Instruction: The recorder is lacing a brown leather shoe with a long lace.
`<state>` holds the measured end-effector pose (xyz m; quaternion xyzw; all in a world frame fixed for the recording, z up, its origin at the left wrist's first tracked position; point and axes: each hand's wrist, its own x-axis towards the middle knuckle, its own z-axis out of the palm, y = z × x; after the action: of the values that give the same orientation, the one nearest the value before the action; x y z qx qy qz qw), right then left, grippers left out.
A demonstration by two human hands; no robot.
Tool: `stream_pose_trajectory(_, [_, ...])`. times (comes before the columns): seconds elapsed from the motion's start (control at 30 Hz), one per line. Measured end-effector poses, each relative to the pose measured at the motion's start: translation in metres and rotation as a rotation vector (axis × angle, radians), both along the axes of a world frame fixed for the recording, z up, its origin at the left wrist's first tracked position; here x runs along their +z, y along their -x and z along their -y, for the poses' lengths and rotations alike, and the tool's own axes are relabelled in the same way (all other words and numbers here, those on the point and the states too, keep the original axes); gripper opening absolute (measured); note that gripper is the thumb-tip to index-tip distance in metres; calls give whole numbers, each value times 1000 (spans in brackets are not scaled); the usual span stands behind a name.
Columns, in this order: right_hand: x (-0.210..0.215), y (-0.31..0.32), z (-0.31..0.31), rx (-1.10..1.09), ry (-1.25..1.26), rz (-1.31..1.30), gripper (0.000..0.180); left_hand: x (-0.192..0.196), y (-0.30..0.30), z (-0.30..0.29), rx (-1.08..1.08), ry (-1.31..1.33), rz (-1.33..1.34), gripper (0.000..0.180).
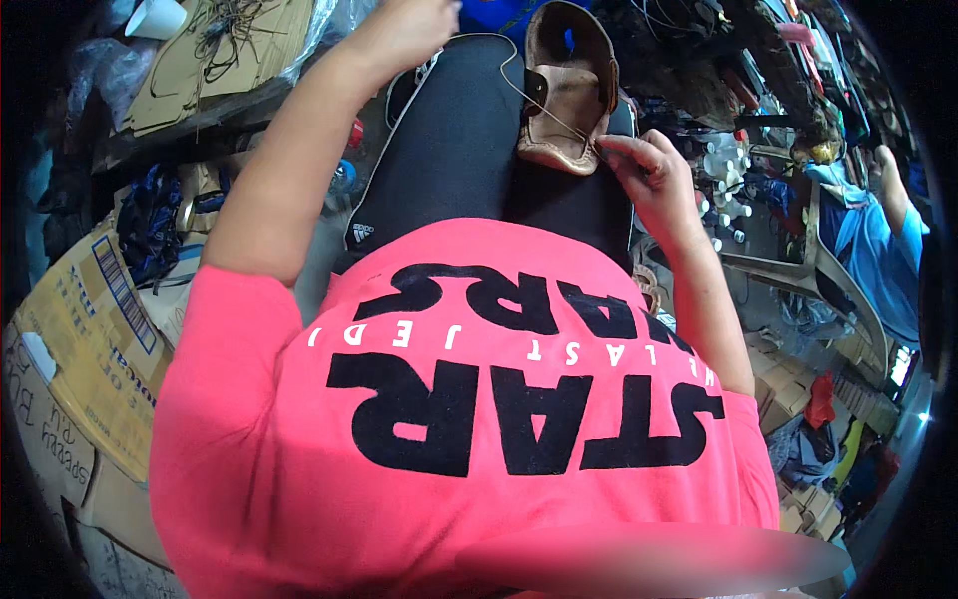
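A brown leather shoe (574, 100) rests on my dark-trousered thighs, its opening facing up. My right hand (654, 178) pinches the shoe's near right edge between thumb and fingers. From that edge a thin pale thread (514, 75) crosses the shoe and loops left over my knee toward my left hand (414, 35). That hand is raised beyond my left knee at the top of the view, its fingers closed, apparently on the thread's end. Whether a needle is in it cannot be made out.
At the upper left, cardboard sheets (215, 60) bear a tangle of dark cord, beside a white cup (157, 18). A yellow carton (95, 344) leans at the left. Several small white bottles (728, 165) stand to the right. Another person in blue clothing (873, 250) sits at the far right.
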<state>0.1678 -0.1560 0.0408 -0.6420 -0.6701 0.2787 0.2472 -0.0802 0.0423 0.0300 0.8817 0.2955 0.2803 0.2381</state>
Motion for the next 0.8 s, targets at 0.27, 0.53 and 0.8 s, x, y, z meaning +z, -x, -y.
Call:
stream_pose_trajectory(0.27, [-15, 8, 13, 28, -247, 324, 31, -13, -12, 98, 2, -235, -145, 8])
stream_pose_trajectory(0.53, [-24, -34, -13, 25, 214, -340, 43, -31, -38, 85, -98, -85, -14, 15])
stream_pose_trajectory(0.8, [-16, -34, -24, 80, 265, -301, 38, -31, -39, 86, -92, -77, -86, 15])
